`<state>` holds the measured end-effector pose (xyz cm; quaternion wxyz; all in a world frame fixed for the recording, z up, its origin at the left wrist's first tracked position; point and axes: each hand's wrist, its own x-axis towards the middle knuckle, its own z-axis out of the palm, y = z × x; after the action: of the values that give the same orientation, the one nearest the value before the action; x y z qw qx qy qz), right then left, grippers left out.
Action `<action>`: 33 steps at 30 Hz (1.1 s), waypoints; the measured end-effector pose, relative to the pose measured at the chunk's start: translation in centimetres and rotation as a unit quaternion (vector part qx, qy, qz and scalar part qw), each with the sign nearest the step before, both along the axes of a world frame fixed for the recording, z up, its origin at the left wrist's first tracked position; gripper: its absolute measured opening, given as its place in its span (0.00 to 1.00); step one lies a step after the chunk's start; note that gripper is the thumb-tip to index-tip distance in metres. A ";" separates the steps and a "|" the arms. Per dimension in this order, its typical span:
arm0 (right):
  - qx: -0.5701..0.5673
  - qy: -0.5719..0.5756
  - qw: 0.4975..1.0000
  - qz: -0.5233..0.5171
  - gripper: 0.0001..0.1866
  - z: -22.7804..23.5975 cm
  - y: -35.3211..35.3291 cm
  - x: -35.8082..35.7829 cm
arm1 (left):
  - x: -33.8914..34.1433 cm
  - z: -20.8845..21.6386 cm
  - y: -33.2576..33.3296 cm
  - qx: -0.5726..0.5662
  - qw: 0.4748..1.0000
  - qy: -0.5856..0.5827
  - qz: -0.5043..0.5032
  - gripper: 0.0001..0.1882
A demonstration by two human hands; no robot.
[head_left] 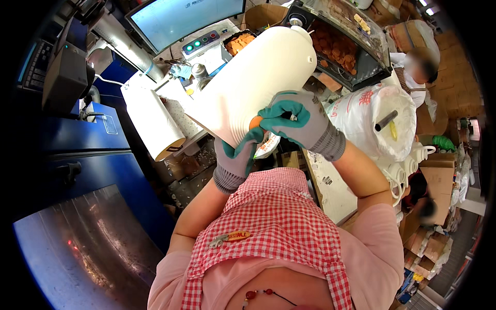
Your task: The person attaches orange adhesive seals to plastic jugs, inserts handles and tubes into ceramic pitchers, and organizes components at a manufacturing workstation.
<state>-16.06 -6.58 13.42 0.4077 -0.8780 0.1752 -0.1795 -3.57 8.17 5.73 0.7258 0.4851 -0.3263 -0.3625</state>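
Broadly, the left side is occupied by a blue cabinet [88,137]. The table [336,194] is partly covered by other things. By its far right corner, a dark box with an open front [374,39] is placed, and at its far edge a lit monitor [186,20] is seen. Near its right edge, a white sack [356,121] is stood. Above the middle, a cream-coloured container [258,67] is held aslant, its rounded end pointed toward the far right corner; whether it is supported underneath cannot be told. Beside the left edge, a white cylinder [150,121] is laid. The left hand [232,157] is curled at the near end of the container, its thumb raised. The right hand [305,119] is bent, with thumb and finger clamped on a small orange disc [254,122]. This disc is kept at the container's near side, just beside the left thumb.
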 end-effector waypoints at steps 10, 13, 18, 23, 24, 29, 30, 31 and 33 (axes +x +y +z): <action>0.196 -0.016 0.976 -0.093 0.06 -2.5 1.6 2.0 | 1.5 -1.9 -0.1 0.034 0.960 -0.265 0.087 0.18; 0.218 -0.021 0.973 -0.072 0.07 -2.3 0.8 2.4 | 2.1 -2.4 0.2 0.080 0.926 -0.356 0.100 0.16; 0.039 0.085 0.991 -0.094 0.13 -1.1 1.0 3.9 | 2.2 -1.0 -0.2 0.047 0.989 -0.119 0.075 0.14; 0.076 0.114 0.990 0.032 0.15 -1.3 -0.8 3.7 | 4.6 -1.9 0.8 0.066 0.835 -0.536 0.101 0.08; 0.110 0.109 0.987 0.036 0.17 -1.5 -0.8 3.7 | 4.4 -1.6 0.8 0.082 0.934 -0.346 0.033 0.11; 0.217 0.152 0.964 0.036 0.18 0.6 -0.2 4.4 | 4.4 -3.6 1.4 0.148 0.967 -0.206 0.027 0.14; 0.165 0.162 0.973 0.028 0.18 1.1 0.2 4.5 | 4.4 -2.6 1.6 0.128 0.933 -0.332 0.055 0.14; 0.113 0.170 0.979 0.021 0.17 1.3 0.6 4.6 | 4.4 -1.8 1.8 0.105 0.882 -0.452 0.082 0.14; 0.207 0.137 0.968 0.022 0.16 -0.2 0.5 4.3 | 4.5 -1.1 2.0 0.089 0.866 -0.487 0.079 0.14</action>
<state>-11.71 -6.04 13.22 0.5566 -0.7942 0.2436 -0.0089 0.96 10.19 4.63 0.4550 0.6865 -0.5651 -0.0494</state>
